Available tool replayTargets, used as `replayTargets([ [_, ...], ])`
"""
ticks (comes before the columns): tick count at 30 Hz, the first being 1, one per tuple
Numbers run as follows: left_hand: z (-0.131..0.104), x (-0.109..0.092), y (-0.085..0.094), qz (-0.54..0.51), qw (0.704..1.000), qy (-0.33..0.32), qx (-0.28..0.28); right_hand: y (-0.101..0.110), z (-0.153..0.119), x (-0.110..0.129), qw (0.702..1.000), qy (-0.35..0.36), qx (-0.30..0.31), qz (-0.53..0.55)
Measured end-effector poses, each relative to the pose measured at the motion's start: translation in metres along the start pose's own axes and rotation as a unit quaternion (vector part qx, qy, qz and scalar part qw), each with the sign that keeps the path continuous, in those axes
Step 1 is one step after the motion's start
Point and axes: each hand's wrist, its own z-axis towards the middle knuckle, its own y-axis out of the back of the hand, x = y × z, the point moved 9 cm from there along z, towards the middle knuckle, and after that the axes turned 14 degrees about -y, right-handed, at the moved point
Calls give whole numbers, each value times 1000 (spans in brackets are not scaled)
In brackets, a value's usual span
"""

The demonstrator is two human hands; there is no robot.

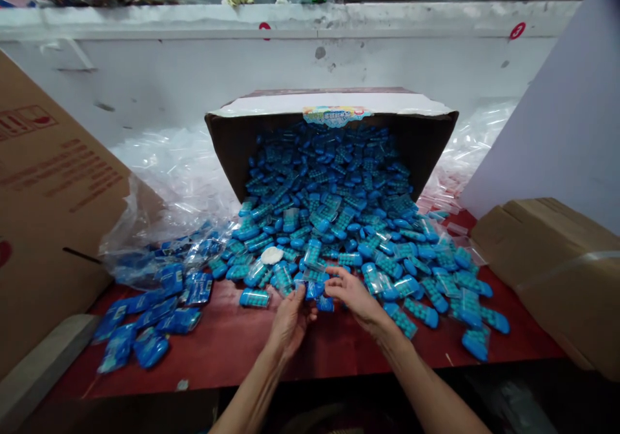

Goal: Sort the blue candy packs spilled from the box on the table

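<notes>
My left hand [289, 323] pinches a small blue printed plastic wrapper [314, 290] just above the front of the table. Against its right side, my right hand [352, 295] has thumb and fingertips closed at the wrapper's upper edge. A clear case of turquoise beads [313, 253] is right above the fingertips, and whether it touches them I cannot tell. Around and beyond both hands lies a large heap of blue-capped bead cases [334, 211], spilling from a cardboard box [225, 156] on its side. A white round piece [272, 256] rests on the heap.
Blue printed packets [157, 314] lie at the left, partly beside a clear plastic bag [128, 234]. Clear plastic sleeves [179, 163] pile up behind. Tall cardboard [53, 182] stands left, a brown carton [557, 272] right. The red tabletop [232, 350] ends close before me.
</notes>
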Motion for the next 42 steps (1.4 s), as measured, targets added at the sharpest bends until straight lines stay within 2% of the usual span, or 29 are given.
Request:
replayTargets([
  [5, -2, -3, -8, 12, 999, -26, 24, -3, 1, -9, 994, -37, 31, 102],
  [11, -2, -2, -5, 32, 999, -15, 19, -2, 2, -13, 990, -37, 39, 128],
  [17, -3, -3, 1, 22, 999, -22, -21, -5, 0, -12, 989, -24, 43, 143],
  [21, -6, -1, -5, 9, 1000, 4, 10, -5, 0, -12, 987, -17, 40, 152],
  [25, -10, 4, -8, -15, 999, 43, 24, 0, 3, -15, 992, 9, 18, 128],
  [28, -10, 7, -2, -18, 998, 55, -3, 15, 4, -9, 998, 50, -49, 6],
  [30, -9, 7, 5, -6, 998, 60, -25, 34, -2, 5, 973, 96, -153, -147],
  [32, -9, 6, 11, 3, 997, 60, -43, 48, -10, 21, 906, 121, -262, -311],
  [33, -9, 5, 14, 5, 997, 61, -51, 50, -13, 26, 866, 120, -297, -384],
  [34, -9, 3, 16, 4, 997, 61, -57, 49, -14, 28, 829, 110, -311, -452],
  [36, -10, 2, 20, 2, 996, 63, -68, 37, -12, 22, 767, 84, -297, -562],
  [38, -11, 1, 20, 1, 995, 65, -71, 24, -11, 10, 727, 68, -280, -623],
  [40, -12, 2, 20, -2, 996, 66, -67, 17, -12, 3, 708, 70, -294, -638],
  [42, -11, 4, 19, -7, 996, 70, -59, 16, -14, 0, 713, 83, -311, -623],
])
